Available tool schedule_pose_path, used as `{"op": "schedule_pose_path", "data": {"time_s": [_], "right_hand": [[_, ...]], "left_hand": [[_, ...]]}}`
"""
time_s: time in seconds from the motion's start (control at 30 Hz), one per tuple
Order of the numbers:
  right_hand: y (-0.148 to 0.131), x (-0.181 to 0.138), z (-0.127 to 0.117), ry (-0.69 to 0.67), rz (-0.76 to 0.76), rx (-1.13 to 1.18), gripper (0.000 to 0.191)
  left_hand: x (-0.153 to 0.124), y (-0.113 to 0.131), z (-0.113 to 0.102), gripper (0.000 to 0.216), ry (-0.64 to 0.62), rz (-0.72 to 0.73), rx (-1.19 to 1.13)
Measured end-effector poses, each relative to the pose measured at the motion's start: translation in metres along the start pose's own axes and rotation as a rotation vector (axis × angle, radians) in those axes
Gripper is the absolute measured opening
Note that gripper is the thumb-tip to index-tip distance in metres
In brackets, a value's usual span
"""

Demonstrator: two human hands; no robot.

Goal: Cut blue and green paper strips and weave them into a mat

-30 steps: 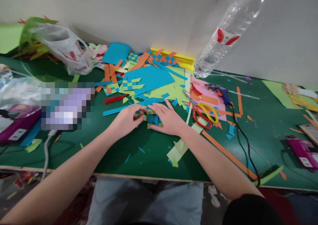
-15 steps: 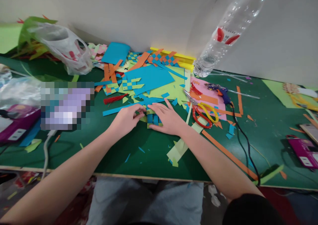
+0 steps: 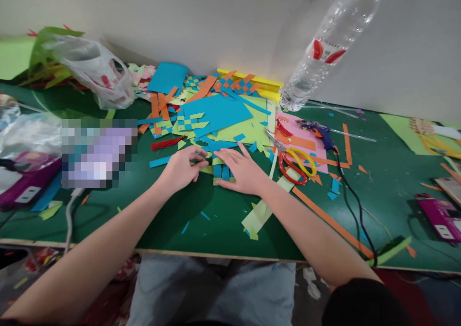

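My right hand [image 3: 241, 170] lies flat with fingers spread over a small woven piece of blue and green paper strips [image 3: 218, 170], pressing it against the table. Part of the weave is hidden under the palm. Just left of it, my left hand [image 3: 183, 169] is half curled, its thumb and fingertips apart. A green strip end [image 3: 207, 169] sticks out of the weave towards these fingertips; I see no grip on it. Behind the left hand lies a long blue paper strip [image 3: 158, 162]. To the right of my right hand rest scissors with red and yellow handles [image 3: 293, 165].
Blue sheets [image 3: 219, 114], green sheets and woven pieces pile up at the back. A glue gun [image 3: 322, 136] with a black cord lies right, near a tall plastic bottle [image 3: 317, 52]. At left are a plastic bag [image 3: 104, 76] and a cabled, pixelated phone [image 3: 104, 155].
My left hand has drawn slightly left, away from the woven piece, and its fingers have come apart. My right hand stays on the weave.
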State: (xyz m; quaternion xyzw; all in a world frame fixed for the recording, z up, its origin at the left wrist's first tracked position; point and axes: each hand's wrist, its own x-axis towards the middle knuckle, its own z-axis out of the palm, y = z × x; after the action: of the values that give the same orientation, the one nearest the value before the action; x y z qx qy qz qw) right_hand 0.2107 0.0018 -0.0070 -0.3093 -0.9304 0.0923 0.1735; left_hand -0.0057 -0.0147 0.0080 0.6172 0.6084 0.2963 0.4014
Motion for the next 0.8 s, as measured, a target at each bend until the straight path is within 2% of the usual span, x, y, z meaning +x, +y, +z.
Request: {"op": "schedule_pose_path", "data": {"time_s": [0.23,0.47,0.6,0.7,0.73,0.8], "right_hand": [[0.0,0.001,0.0,-0.001,-0.002,0.002,0.068],[0.0,0.001,0.0,-0.013,0.0,-0.004,0.067],[-0.001,0.0,-0.002,-0.013,0.001,0.013,0.067],[-0.001,0.0,-0.002,0.0,-0.002,0.02,0.067],[-0.001,0.0,-0.002,0.003,-0.002,0.02,0.068],[0.0,0.0,-0.001,0.006,-0.001,0.02,0.068]], "left_hand": [[-0.001,0.002,0.001,0.021,0.004,-0.025,0.015],[-0.006,0.0,0.01,0.033,-0.019,0.077,0.077],[-0.01,0.005,0.006,0.026,-0.069,0.137,0.104],[-0.014,0.008,-0.003,0.021,0.01,0.233,0.236],[-0.015,0.008,-0.007,0.02,0.078,0.306,0.303],[-0.015,0.006,-0.014,0.02,0.13,0.417,0.432]]}}
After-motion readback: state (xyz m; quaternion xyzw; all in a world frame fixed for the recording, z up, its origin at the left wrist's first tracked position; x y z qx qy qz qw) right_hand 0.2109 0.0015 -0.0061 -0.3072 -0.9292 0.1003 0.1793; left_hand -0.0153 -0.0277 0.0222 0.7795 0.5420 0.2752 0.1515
